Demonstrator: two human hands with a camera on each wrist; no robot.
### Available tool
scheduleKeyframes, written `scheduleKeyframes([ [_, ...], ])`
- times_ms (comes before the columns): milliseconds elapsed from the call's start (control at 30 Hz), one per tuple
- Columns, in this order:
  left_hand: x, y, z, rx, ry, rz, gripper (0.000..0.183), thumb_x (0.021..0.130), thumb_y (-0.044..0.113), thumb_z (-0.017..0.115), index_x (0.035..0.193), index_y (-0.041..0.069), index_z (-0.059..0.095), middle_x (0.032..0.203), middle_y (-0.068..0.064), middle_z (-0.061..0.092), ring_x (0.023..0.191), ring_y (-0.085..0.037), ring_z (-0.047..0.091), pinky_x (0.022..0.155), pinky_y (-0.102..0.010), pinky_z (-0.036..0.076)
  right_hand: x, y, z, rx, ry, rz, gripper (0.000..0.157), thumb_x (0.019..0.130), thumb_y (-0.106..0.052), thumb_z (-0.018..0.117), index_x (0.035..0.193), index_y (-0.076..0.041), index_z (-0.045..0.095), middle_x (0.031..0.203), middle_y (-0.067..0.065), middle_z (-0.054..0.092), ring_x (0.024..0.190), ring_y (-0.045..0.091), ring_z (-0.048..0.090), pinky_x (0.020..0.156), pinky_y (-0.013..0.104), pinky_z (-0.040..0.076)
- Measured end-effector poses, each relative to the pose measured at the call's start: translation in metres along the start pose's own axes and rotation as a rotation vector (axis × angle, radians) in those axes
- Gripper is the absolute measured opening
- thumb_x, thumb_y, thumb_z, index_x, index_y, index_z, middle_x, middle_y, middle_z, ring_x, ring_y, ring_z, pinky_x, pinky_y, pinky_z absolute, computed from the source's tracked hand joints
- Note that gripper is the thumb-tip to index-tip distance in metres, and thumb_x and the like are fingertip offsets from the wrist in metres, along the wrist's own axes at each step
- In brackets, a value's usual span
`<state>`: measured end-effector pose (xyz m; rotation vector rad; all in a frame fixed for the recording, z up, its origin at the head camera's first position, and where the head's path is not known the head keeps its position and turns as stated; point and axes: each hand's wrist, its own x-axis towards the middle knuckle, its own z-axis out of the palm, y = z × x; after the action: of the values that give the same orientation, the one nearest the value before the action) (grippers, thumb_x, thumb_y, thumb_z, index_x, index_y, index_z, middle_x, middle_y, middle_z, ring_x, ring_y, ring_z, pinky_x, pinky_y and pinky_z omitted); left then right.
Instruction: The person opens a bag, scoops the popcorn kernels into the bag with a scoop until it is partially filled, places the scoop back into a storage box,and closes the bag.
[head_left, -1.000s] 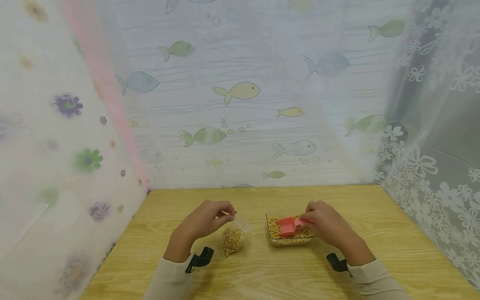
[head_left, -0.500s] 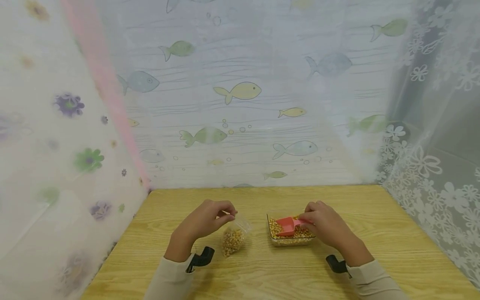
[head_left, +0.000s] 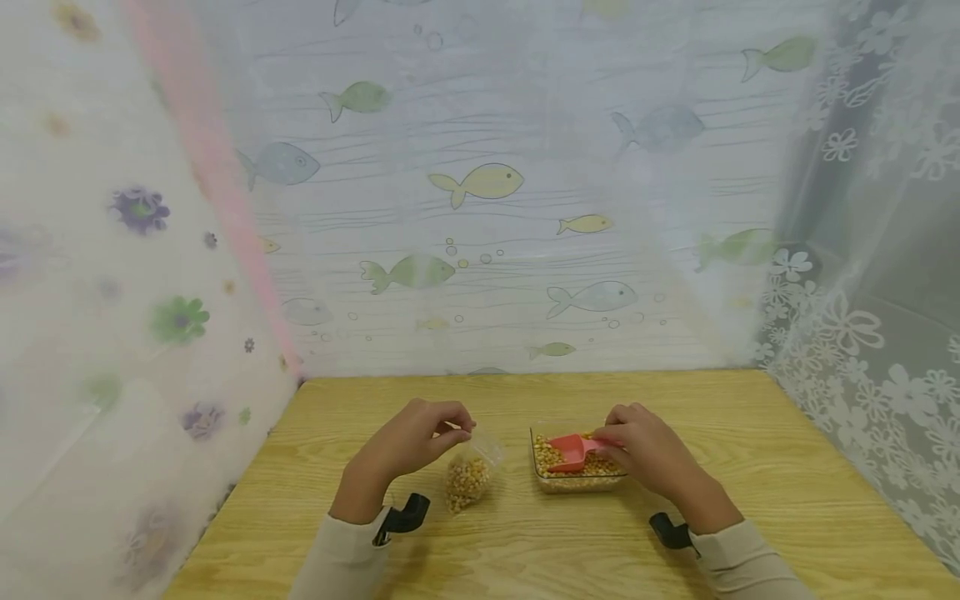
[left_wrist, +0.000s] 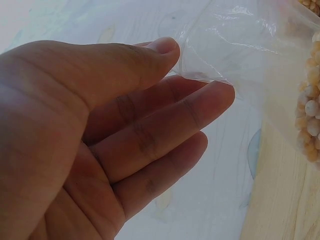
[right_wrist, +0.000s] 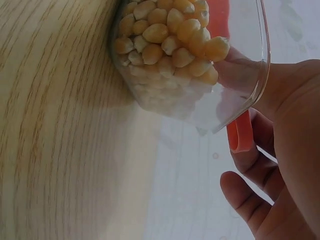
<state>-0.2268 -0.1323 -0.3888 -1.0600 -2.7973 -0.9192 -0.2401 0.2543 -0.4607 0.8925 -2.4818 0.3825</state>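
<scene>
My left hand (head_left: 416, 437) pinches the top edge of a clear zip bag (head_left: 486, 450) between thumb and forefinger. Corn kernels (head_left: 467, 481) fill the lower part of the bag, which stands on the table. To its right is a clear rectangular container (head_left: 581, 485) of corn kernels (right_wrist: 165, 37). My right hand (head_left: 647, 442) grips the handle of a pink scoop (head_left: 570, 452), whose blade lies among the kernels, pointing left. In the right wrist view the handle end (right_wrist: 240, 132) shows below the container's rim, with the fingers around it.
Both things stand on a wood-grain table (head_left: 495, 554). A fish-patterned curtain (head_left: 480, 233) hangs behind it, with flowered sheets (head_left: 135, 333) at the sides. A black wrist mount (head_left: 407, 513) sits below each hand.
The scoop, the container and my right hand have shifted slightly to the left. My left hand and the bag have stayed almost where they were.
</scene>
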Motion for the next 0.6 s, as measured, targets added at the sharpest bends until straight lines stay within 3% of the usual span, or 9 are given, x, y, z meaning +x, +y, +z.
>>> scheduleKeyframes([
  [600,0.0007,-0.0050,-0.0001,0.005,-0.001,0.015,0.010,0.105,0.020,0.065,0.110,0.016,0.071,0.115,0.001,0.074,0.100,-0.012,0.076,0.087,-0.028,0.060,-0.0017,0.0038,-0.0010,0.031,-0.013,0.033,0.011,0.087,-0.021,0.085,0.098,-0.023,0.083,0.091,-0.011,0.062,0.081,0.006,0.050,0.066,0.025,0.047],
])
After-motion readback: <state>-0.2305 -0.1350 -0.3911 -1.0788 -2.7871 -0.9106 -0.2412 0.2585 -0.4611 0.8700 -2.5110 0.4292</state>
